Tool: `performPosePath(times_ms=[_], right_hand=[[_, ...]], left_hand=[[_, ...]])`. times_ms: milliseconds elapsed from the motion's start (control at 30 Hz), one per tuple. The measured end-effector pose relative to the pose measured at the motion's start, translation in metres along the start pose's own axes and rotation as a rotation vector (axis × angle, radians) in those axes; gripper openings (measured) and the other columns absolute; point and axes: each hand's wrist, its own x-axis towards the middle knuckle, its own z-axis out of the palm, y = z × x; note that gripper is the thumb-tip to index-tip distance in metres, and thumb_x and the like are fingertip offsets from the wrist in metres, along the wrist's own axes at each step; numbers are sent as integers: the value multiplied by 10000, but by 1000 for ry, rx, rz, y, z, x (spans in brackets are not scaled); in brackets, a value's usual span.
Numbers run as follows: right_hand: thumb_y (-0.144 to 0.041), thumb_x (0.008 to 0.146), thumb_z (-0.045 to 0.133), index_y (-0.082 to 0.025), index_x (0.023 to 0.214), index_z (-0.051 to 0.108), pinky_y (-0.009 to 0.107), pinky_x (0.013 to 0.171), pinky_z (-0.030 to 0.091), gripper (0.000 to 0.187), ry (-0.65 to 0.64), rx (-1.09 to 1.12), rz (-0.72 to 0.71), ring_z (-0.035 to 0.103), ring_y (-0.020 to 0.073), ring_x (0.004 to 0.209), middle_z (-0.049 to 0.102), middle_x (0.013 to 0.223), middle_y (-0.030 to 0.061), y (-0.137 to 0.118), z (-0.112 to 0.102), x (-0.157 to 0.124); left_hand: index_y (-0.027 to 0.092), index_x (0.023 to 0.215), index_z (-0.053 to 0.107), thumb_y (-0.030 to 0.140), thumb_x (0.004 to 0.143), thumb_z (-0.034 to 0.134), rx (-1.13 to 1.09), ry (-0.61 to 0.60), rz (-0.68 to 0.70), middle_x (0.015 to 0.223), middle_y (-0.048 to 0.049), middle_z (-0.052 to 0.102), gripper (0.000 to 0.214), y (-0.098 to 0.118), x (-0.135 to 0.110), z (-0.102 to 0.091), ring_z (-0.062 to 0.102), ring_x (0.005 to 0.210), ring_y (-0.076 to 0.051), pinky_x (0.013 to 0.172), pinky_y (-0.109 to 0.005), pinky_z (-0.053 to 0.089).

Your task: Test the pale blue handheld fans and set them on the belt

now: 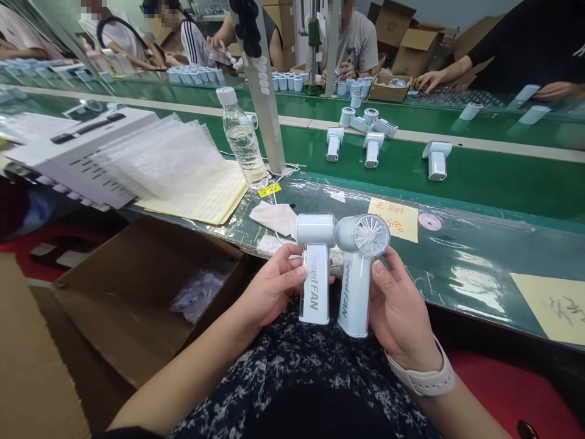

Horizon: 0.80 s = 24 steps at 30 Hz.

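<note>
Two pale blue handheld fans are held upright side by side over my lap, at the near edge of the bench. My left hand (278,283) is closed on the handle of the left handheld fan (315,280), whose head is turned sideways. In my right hand (397,305) is the right handheld fan (356,286), its round ribbed grille facing me and tilted to the right. Both handles carry grey "Speed FAN" lettering. The two heads touch or nearly touch. Just behind the left fan lies a pale pink cloth (273,218) on the bench.
A green conveyor (393,164) runs behind the bench, with several more fans (373,149) on it. A water bottle (242,140) stands by a metal post (265,110). Plastic sleeves (159,164) lie left; an open cardboard box (137,299) sits below. Several people work across the line.
</note>
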Motion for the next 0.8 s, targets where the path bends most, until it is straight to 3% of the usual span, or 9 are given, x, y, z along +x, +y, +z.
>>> performPosePath(times_ms=[167,333,467,533,600,700,800], right_hand=[[-333,879,647,-230,1102,660,369,725,621,245,-47,85,102,717,226,867,750,1010,67,-5,1,0],[-276,951,485,-210,1056,676,371,666,633,228,-105,96,127,737,220,776,769,940,87,-7,2,0],[-333,926,543,-215,1009,687,361,671,634,204,-172,24,85,734,216,759,768,906,72,-3,-5,0],[-346,886,628,-233,1025,684,376,691,634,188,-193,-108,-13,729,223,769,764,936,61,-2,-12,-2],[-331,824,732,-264,1131,657,412,785,625,323,-241,-303,-169,725,247,875,751,1040,59,-4,-19,-5],[-392,772,798,-299,1335,557,479,1068,483,619,-480,-589,-393,578,305,1256,651,1310,81,-13,-24,-10],[-454,834,727,-321,1377,532,470,1183,349,593,-678,-720,-519,393,291,1429,584,1408,59,-20,-20,-10]], left_hand=[[201,1041,483,354,789,790,43,-70,15,980,-77,752,425,1,-1,5,743,886,-274,718,-347,580],[194,1052,497,355,802,782,98,-112,61,1005,-86,757,412,3,-1,8,735,874,-230,675,-285,560],[199,1028,467,366,820,760,215,-112,60,1060,-106,742,397,9,-6,10,719,921,-224,738,-308,560],[206,1038,464,319,836,737,328,-74,78,1043,-91,734,358,13,-11,11,707,930,-210,777,-312,550],[215,1064,494,258,830,723,486,-25,167,1048,-79,720,330,16,-15,11,691,947,-202,814,-317,538],[219,1022,592,247,814,719,783,-100,460,1115,-82,711,245,20,-17,8,660,1075,-233,1018,-406,463],[222,1012,654,243,889,626,1025,-256,762,1111,-71,726,128,20,-11,4,643,1132,-226,1194,-475,251]])
